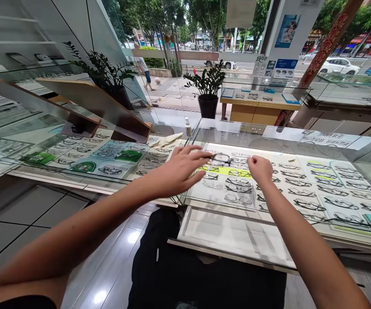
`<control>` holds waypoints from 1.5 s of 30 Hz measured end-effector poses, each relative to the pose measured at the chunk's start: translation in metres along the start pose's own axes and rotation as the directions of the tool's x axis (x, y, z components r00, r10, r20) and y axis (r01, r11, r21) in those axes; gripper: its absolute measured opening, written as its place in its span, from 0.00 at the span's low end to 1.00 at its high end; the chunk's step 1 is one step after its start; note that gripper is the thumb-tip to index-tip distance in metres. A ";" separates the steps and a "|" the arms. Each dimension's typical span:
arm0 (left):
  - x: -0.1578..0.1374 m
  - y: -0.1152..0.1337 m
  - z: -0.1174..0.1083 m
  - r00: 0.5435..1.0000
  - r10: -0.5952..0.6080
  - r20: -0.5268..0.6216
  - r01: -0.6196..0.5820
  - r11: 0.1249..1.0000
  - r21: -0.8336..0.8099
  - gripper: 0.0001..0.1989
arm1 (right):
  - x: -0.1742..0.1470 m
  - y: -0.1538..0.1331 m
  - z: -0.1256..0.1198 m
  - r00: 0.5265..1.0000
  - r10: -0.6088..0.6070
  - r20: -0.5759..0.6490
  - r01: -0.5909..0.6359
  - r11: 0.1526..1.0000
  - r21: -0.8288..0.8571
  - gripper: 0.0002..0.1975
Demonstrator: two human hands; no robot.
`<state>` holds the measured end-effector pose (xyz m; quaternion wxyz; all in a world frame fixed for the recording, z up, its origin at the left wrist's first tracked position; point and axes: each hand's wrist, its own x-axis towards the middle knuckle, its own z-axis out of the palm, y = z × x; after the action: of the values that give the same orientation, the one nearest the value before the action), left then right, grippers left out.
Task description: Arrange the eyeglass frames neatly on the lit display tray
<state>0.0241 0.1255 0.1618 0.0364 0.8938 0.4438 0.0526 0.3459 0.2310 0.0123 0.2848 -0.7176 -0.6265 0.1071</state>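
My left hand [185, 169] reaches over the glass display counter [224, 133], its fingers stretched out and thumb apart. Right at its fingertips is a pair of dark-framed eyeglasses [220, 159]; whether the fingers touch the frame I cannot tell. My right hand [261, 169] is closed in a fist a little to the right of these eyeglasses, above the counter. What it holds, if anything, is hidden. Under the glass, rows of eyeglasses [238, 185] lie on white and coloured trays.
A small white spray bottle [188, 127] and a pale cloth [166, 140] are on the counter's left side. Below, a white drawer [236, 236] sticks out near my lap. Tilted wooden-backed stands [98, 105] rise at left. A potted plant [208, 105] stands behind the counter.
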 end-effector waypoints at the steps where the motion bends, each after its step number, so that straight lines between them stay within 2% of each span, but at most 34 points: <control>1: -0.014 0.009 -0.008 0.998 0.022 0.054 -0.019 0.999 -0.045 0.28 | 0.000 0.000 0.000 1.000 0.003 0.002 -0.003 1.000 0.001 0.20; 4: -0.046 0.031 -0.022 0.968 0.100 0.230 -0.052 0.977 -0.206 0.25 | 0.000 0.000 -0.002 1.000 0.017 0.000 -0.017 1.000 -0.012 0.20; 7: -0.062 0.039 -0.012 0.927 0.199 0.318 -0.074 0.928 -0.365 0.21 | 0.000 -0.001 -0.004 0.999 0.021 -0.024 -0.022 0.999 -0.041 0.19; 10: -0.065 0.033 0.018 0.887 0.259 0.381 -0.070 0.893 -0.444 0.20 | 0.001 -0.002 -0.006 0.999 0.025 -0.031 -0.027 0.998 -0.048 0.18; 13: -0.057 0.023 0.061 0.837 0.289 0.465 -0.052 0.888 -0.458 0.22 | 0.002 -0.005 -0.007 0.999 0.042 -0.015 -0.042 0.998 -0.053 0.19; 15: -0.048 0.015 0.091 0.825 0.278 0.493 -0.043 0.899 -0.436 0.24 | 0.001 -0.006 -0.008 0.999 0.042 -0.004 -0.042 0.998 -0.045 0.19; 18: -0.030 0.000 0.138 0.862 0.193 0.469 -0.013 0.933 -0.360 0.27 | 0.000 -0.007 -0.009 0.999 0.036 0.001 -0.036 0.999 -0.030 0.19; 22: -0.006 -0.018 0.194 0.940 -0.024 0.341 0.070 0.990 -0.122 0.29 | 0.000 -0.007 -0.008 1.000 0.027 0.003 -0.027 1.000 -0.017 0.19; 24: 0.004 -0.024 0.218 0.950 -0.112 0.292 0.117 0.993 0.000 0.31 | 0.001 -0.007 -0.008 1.000 0.025 0.003 -0.025 1.000 -0.008 0.19; 27: 0.017 -0.030 0.243 0.953 -0.171 0.251 0.152 0.984 0.094 0.31 | 0.001 -0.008 -0.008 1.000 0.028 0.004 -0.028 1.000 -0.009 0.19; 32: 0.028 -0.037 0.264 0.943 -0.209 0.261 0.184 0.976 0.117 0.31 | 0.002 -0.009 -0.009 1.000 0.021 0.009 -0.021 1.000 -0.012 0.20; 45: 0.029 -0.060 0.280 0.951 -0.149 0.272 0.111 0.983 0.149 0.30 | 0.002 -0.009 -0.008 1.000 0.014 0.006 -0.014 1.000 -0.001 0.20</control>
<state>0.0293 0.1796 -0.1212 0.0434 0.8614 0.4946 -0.1073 0.3428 0.2311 0.0241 0.2819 -0.7219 -0.6222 0.1107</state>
